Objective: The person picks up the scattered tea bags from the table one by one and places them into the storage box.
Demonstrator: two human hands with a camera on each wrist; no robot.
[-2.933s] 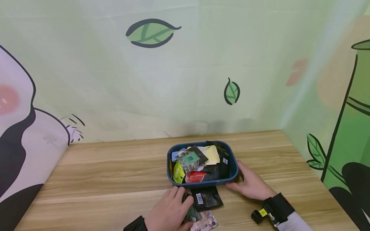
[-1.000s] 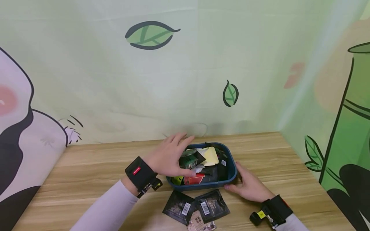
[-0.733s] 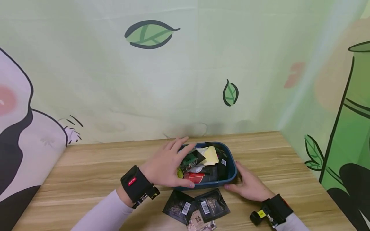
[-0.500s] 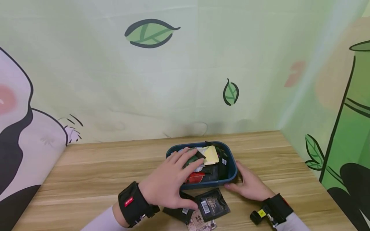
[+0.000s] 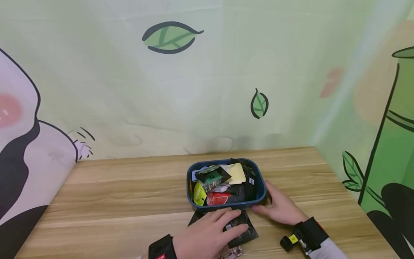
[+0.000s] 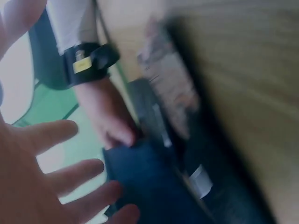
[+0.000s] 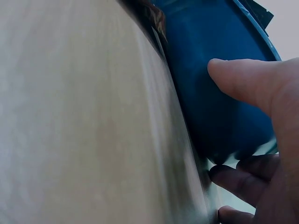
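A blue plastic bin (image 5: 226,207) full of mixed sachets stands near the middle of the table. On its pile, at the left, lies a black-and-green sachet (image 5: 211,178). My right hand (image 5: 284,207) holds the bin's front right corner, its thumb against the front wall (image 7: 224,112) and its fingers round the side. My left hand (image 5: 207,232) is over the sachets in front of the bin, fingers spread and nothing gripped. Beneath it are a black sachet (image 5: 247,235), another black sachet (image 5: 195,217) mostly covered, and a pinkish patterned sachet (image 5: 233,253).
Also in the bin are a lime-yellow packet (image 5: 199,194), a red packet (image 5: 218,198) and a pale yellow packet (image 5: 237,174). The wooden table (image 5: 123,194) meets a printed backdrop (image 5: 194,90) behind. The left wrist view is blurred.
My left hand, over the bin's left side a second ago, has come back toward me above the loose sachets. A dark sachet now lies atop the pile. My right hand stays put.
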